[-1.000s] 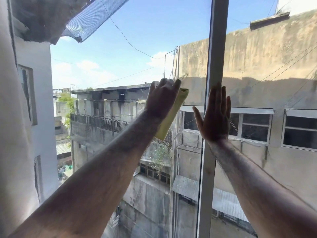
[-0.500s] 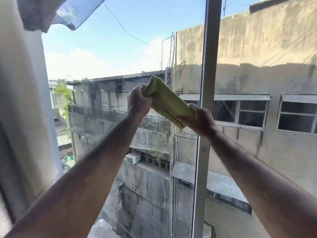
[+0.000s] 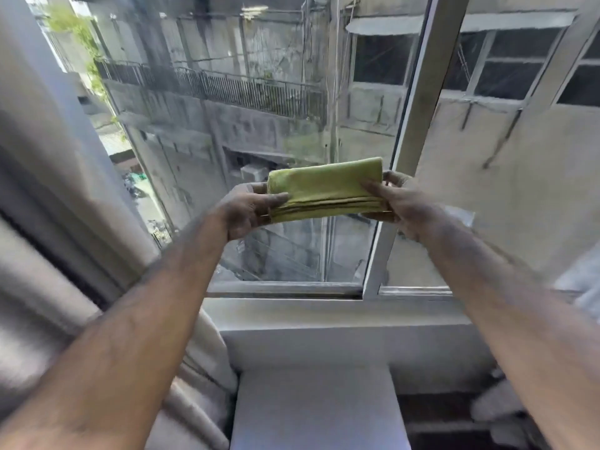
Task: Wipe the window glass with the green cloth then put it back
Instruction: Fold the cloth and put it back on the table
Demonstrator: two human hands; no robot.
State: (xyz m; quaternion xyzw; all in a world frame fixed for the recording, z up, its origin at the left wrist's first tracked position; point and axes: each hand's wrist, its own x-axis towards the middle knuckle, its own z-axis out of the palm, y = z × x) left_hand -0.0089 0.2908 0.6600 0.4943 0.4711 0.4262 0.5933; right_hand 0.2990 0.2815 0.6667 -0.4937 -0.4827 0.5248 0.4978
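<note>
The green cloth [image 3: 326, 188] is folded into a flat oblong and held level in front of the window glass [image 3: 259, 125], off the pane. My left hand [image 3: 251, 209] grips its left end, thumb on top. My right hand [image 3: 397, 203] pinches its right end. The glass fills the upper view, split by a white upright frame bar [image 3: 418, 125]. Both forearms reach in from the bottom corners.
A pale curtain [image 3: 42, 190] hangs along the left side. Below the glass runs the white window sill [image 3: 324, 316], and under it stands a white flat-topped surface [image 3: 318, 404]. Dark clutter sits at the lower right [image 3: 487, 414].
The cloth left the glass, was taken in both hands and folded flat, then came lower. My right hand left the frame bar. The view tipped down to the sill.
</note>
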